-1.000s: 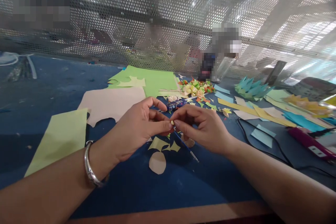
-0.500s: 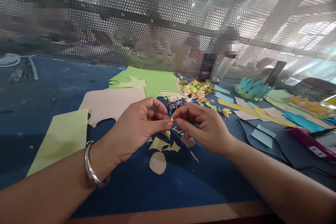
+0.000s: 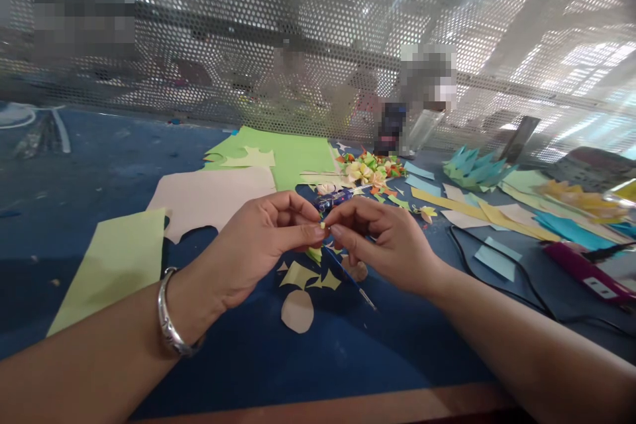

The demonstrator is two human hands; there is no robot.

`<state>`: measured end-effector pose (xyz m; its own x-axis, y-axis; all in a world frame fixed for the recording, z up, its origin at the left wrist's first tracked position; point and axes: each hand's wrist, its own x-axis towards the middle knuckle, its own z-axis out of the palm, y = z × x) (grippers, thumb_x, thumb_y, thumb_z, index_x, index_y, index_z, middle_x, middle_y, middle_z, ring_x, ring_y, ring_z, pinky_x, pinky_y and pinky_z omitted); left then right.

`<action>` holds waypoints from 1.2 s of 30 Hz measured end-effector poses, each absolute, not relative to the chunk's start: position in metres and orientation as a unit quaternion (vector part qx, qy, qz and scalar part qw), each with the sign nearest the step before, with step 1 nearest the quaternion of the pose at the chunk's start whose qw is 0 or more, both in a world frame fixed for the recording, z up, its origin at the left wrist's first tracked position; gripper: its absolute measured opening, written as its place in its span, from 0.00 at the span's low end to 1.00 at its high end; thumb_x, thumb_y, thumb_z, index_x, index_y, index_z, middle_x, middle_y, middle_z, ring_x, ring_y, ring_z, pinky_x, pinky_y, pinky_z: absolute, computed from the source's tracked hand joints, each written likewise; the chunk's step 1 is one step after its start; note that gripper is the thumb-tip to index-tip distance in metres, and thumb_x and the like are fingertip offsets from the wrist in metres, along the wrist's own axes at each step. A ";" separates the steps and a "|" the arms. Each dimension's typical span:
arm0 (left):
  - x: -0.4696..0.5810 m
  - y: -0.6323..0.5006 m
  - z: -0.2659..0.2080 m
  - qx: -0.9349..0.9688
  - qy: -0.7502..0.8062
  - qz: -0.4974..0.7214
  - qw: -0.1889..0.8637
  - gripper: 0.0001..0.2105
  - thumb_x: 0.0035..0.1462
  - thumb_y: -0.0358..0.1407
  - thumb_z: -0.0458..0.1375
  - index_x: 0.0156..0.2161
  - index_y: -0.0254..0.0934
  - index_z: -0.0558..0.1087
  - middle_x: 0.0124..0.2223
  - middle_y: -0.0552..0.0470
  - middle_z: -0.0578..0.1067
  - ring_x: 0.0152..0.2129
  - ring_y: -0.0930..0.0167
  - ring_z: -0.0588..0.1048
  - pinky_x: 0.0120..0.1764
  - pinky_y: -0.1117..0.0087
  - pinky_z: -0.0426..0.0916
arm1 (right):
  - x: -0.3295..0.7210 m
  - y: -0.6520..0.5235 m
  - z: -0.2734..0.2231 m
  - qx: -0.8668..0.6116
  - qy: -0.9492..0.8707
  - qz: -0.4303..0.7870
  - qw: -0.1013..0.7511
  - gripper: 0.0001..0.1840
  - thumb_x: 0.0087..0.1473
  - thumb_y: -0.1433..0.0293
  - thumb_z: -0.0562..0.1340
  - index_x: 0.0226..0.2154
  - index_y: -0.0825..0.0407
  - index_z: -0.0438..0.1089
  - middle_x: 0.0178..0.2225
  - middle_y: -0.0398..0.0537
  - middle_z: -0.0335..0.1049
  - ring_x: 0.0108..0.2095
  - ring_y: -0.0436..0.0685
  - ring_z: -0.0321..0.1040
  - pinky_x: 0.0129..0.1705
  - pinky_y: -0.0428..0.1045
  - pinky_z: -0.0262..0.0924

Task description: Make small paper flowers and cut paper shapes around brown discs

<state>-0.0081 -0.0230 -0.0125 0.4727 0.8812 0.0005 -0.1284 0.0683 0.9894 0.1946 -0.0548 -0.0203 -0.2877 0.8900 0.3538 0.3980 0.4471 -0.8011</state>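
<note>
My left hand (image 3: 275, 228), with a silver bangle on the wrist, pinches a tiny pale yellow rolled piece (image 3: 322, 226), apparently paper, between thumb and forefinger. The fingertips of my right hand (image 3: 382, 232) are pressed together right beside that piece; whether they grip it too is hard to make out. Below the hands a thin blue pen-like stick (image 3: 365, 296) lies on the blue table. Around it are yellow paper scraps (image 3: 298, 274) and a cut pale pink paper oval (image 3: 297, 312). A second round paper piece (image 3: 355, 269) is partly covered by my right hand.
Green (image 3: 293, 149), pink (image 3: 213, 192) and yellow paper sheets (image 3: 114, 258) lie at left. Small paper flowers (image 3: 368, 169) are heaped behind the hands. At right are paper strips (image 3: 477, 212), a teal folded-paper flower (image 3: 477, 169), a black cable (image 3: 501, 285) and a magenta power strip (image 3: 591, 271). Perforated metal mesh (image 3: 223, 46) stands behind.
Both hands stay together at nearly the same spot, with the tiny yellow piece turned slightly between the fingertips. The view has shifted a little.
</note>
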 end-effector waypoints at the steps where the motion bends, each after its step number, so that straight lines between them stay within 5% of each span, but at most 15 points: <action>1: -0.008 -0.023 -0.013 0.562 0.336 0.389 0.648 0.07 0.52 0.29 0.70 0.34 0.36 0.75 0.30 0.57 0.76 0.29 0.77 0.76 0.35 0.77 0.69 | 0.195 -0.055 -0.020 -0.431 -0.744 0.301 0.412 0.07 0.63 0.66 0.63 0.41 0.52 0.74 0.27 0.40 0.71 0.20 0.46 0.68 0.22 0.43 0.61; 20: -0.007 -0.029 -0.009 0.672 0.378 0.381 0.509 0.09 0.52 0.34 0.69 0.36 0.38 0.74 0.29 0.53 0.79 0.28 0.70 0.76 0.33 0.70 0.68 | 0.187 -0.056 -0.019 -0.447 -0.743 0.257 0.426 0.03 0.59 0.70 0.63 0.33 0.52 0.71 0.23 0.38 0.68 0.20 0.46 0.65 0.22 0.43 0.59; 36: -0.005 -0.026 -0.011 0.652 0.372 0.403 0.524 0.09 0.54 0.33 0.67 0.40 0.38 0.75 0.34 0.52 0.81 0.34 0.69 0.79 0.40 0.68 0.73 | 0.186 -0.053 -0.023 -0.466 -0.718 0.247 0.454 0.02 0.58 0.70 0.63 0.34 0.52 0.71 0.23 0.38 0.67 0.20 0.46 0.64 0.24 0.44 0.59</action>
